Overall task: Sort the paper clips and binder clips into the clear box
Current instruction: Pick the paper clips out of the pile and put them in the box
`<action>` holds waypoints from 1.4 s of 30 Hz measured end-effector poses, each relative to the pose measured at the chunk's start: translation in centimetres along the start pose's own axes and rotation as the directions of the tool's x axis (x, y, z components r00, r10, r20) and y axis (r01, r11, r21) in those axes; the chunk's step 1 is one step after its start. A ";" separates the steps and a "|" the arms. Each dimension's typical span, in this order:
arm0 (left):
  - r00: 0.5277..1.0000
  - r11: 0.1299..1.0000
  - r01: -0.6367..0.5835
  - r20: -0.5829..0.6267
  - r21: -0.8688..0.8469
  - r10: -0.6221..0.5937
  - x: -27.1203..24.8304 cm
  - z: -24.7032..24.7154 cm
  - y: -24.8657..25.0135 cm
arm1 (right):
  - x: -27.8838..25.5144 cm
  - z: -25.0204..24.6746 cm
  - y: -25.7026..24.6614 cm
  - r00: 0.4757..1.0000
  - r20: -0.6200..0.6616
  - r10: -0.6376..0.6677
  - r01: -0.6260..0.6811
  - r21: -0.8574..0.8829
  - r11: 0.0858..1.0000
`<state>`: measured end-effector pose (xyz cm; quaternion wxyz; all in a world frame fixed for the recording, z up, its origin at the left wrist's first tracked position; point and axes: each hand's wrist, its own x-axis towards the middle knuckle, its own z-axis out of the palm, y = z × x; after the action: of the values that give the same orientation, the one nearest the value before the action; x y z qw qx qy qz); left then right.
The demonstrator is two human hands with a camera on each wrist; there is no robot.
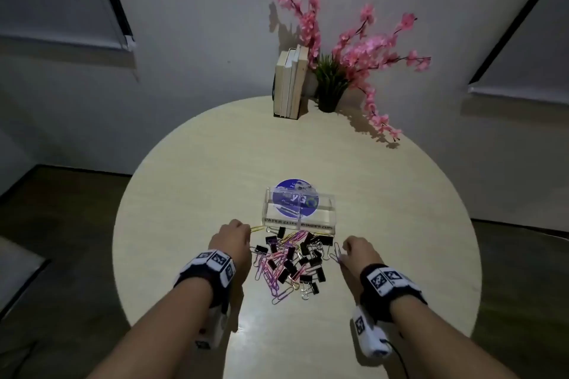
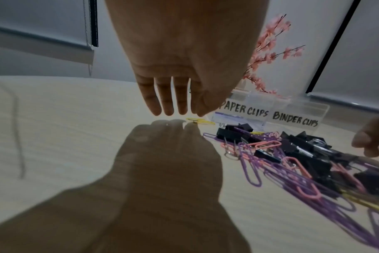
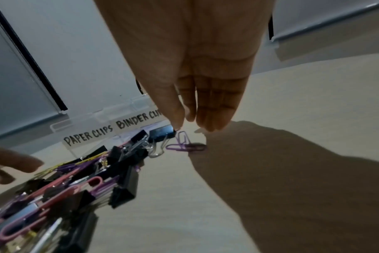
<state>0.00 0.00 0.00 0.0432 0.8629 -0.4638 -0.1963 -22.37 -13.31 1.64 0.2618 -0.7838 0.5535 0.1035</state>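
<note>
Clips (image 1: 289,258) lie in a mixed pile on the round table (image 1: 191,163) between my two hands, purple, pink and yellow paper clips tangled with black binder clips. My left hand (image 1: 231,240) hangs with straight fingers (image 2: 165,101) pointing down just above the table, holding nothing, beside a yellow paper clip (image 2: 200,121). My right hand (image 1: 358,251) has straight fingers too, tips low near a purple paper clip (image 3: 185,145); I cannot tell if they touch it. Past the pile stands the clear box (image 1: 298,208), with parts marked paper clips and binder clips. Far back stand books (image 1: 289,81) and pink flowers (image 1: 363,52).
</note>
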 end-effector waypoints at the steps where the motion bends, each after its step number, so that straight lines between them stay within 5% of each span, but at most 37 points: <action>1: 1.000 1.000 0.013 0.010 0.005 -0.013 0.3 0.0 0.1 | 0.2 0.3 -0.1 1.000 0.013 0.006 -0.006 -0.010 1.000; 12: 0.999 0.982 0.033 0.043 -0.184 -0.025 1.2 2.1 3.0 | 0.7 2.3 -1.4 0.999 -0.026 0.035 -0.035 -0.002 0.999; 22: 0.975 0.889 0.209 0.157 -0.407 -0.157 2.6 1.4 3.0 | 1.3 2.0 -1.1 0.989 0.026 0.143 -0.145 0.126 0.981; 34: 0.992 0.900 0.122 0.046 -0.419 -0.113 1.8 1.2 1.8 | 0.4 1.9 -0.6 0.999 -0.037 0.011 -0.003 0.190 0.982; 39: 0.999 0.925 0.045 0.022 -0.378 -0.039 0.6 0.9 2.3 | -0.7 1.4 -1.7 0.983 0.032 -0.181 0.181 -0.018 0.983; 42: 0.993 0.970 -0.083 0.067 -0.230 0.101 -0.3 1.2 2.7 | -1.0 1.9 -1.5 0.975 0.119 -0.186 0.210 -0.244 0.947</action>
<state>-2.70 -1.12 -0.29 0.1324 0.8215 -0.4791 -0.2794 -21.09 -11.10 0.91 0.1936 -0.8568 0.4411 0.1840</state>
